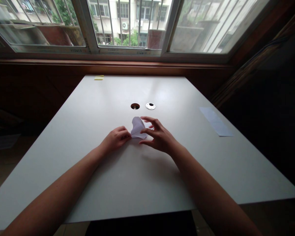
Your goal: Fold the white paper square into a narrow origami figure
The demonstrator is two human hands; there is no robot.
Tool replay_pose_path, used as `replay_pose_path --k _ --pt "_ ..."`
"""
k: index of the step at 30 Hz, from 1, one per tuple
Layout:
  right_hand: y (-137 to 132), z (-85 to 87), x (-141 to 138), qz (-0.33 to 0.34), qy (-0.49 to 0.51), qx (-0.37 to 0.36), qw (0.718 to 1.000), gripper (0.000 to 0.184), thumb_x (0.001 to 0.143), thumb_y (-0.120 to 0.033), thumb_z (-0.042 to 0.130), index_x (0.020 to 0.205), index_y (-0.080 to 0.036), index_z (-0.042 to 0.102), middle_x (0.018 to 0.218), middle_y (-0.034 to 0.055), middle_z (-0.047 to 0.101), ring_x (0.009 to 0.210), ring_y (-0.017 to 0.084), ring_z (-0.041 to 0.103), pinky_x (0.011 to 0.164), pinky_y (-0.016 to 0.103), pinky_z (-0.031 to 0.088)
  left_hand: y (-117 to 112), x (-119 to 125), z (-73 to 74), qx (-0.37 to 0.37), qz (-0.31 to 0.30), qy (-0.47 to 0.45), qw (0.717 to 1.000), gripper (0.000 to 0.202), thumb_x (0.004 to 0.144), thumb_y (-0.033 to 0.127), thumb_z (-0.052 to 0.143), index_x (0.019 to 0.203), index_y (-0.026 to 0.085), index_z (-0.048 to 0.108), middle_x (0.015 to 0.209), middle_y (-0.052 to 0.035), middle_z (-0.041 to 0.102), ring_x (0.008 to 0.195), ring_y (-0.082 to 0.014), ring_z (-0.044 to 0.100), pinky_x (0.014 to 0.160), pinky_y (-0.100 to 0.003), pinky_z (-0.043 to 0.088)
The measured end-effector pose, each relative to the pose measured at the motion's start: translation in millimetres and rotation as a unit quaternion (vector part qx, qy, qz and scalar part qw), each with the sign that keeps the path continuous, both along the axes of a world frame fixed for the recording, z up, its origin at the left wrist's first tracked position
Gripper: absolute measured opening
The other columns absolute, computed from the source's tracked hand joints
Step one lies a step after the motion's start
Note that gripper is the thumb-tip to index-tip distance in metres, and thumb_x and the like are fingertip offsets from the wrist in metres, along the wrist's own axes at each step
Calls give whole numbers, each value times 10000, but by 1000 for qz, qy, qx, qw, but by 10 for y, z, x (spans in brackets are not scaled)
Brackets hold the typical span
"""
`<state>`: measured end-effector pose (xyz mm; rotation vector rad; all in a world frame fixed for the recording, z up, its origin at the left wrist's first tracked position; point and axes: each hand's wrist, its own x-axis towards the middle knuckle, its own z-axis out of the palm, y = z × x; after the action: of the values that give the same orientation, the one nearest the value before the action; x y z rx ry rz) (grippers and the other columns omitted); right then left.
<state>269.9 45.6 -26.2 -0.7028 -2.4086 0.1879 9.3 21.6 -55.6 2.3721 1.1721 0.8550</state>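
A small piece of white paper (137, 127), folded and with a curved upper edge, stands partly raised from the table between my hands. My left hand (118, 137) pinches its lower left corner, fingers pressed together. On the other side, my right hand (157, 132) is spread, thumb and fingers apart around the paper's right edge. Its fingertips are at or very near the paper; whether they touch it I cannot tell. Part of the paper is hidden behind the right fingers.
The white table (127, 183) has a round cable hole (135, 106) and a round grommet cover (150, 106) beyond my hands. A paper strip (215, 121) lies near the right edge, a yellow slip (99, 77) at the far left corner. Behind stands a barred window (130, 23).
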Motion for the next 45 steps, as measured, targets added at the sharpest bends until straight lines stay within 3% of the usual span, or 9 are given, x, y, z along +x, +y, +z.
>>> replay_pose_path --k 4,8,11,14,18,22,27,37,45 --pt "52 -19 31 -10 -9 5 1000 109 897 -259 643 1005 -254 654 1498 59 355 1208 281 540 881 468 606 -2 3 -12 32 -2 7 999 122 908 240 602 879 201 715 915 -61 630 840 -171 596 789 -317 519" --pt "68 -67 3 -24 -1 -10 1000 137 929 -218 588 1047 -259 643 1489 57 355 1171 252 583 885 448 610 -32 30 -15 47 -23 -25 998 98 891 263 639 866 209 717 1100 -87 577 986 -197 610 891 -368 553" --pt "46 -97 -59 -50 1 -24 998 320 937 -209 570 1240 -310 573 1493 72 354 1138 250 605 871 466 610 -52 53 -15 30 -46 -45 997 112 907 250 615 864 194 703 1174 -93 521 986 -176 629 910 -350 571" --pt "39 -154 -118 -59 38 -63 996 614 931 -196 570 1465 -384 332 1507 86 350 1129 243 604 839 449 616 -53 65 -18 38 -50 -41 997 110 914 243 604 870 189 689 1157 -96 518 1008 -182 628 925 -352 568" --pt "122 -303 -130 -63 122 -156 978 833 890 -265 643 1538 -384 134 1485 114 381 1005 208 636 789 396 622 -45 66 -19 47 -44 -19 998 109 923 245 589 886 197 680 1145 -101 543 1040 -199 610 930 -365 548" --pt "232 -392 -76 -91 117 -257 955 797 831 -326 703 1507 -308 282 1294 103 601 975 237 668 816 391 604 -56 67 -1 42 -27 20 999 119 936 265 568 1006 208 645 1097 -97 605 1020 -212 594 921 -388 514" --pt "256 -349 -26 -91 116 -252 957 665 813 -273 693 1424 -293 430 1288 67 641 1010 245 683 893 388 563 -73 64 18 40 -23 31 998 175 962 283 525 1101 199 591 1029 -85 660 993 -215 595 918 -382 481" --pt "258 -318 -1 -37 79 -265 960 574 815 -274 675 1360 -285 495 1235 56 684 1068 234 677 951 394 517 -51 1 -31 -56 58 -141 987 145 918 235 547 1056 194 570 1004 -68 648 869 -162 666 763 -296 565" --pt "248 -287 19 25 90 -302 949 512 862 -257 600 1360 -280 486 1202 39 699 1083 187 671 1012 382 483 -2 -28 -82 -152 86 -260 950 292 837 237 660 1041 211 453 992 -34 622 939 -164 675 854 -374 588"
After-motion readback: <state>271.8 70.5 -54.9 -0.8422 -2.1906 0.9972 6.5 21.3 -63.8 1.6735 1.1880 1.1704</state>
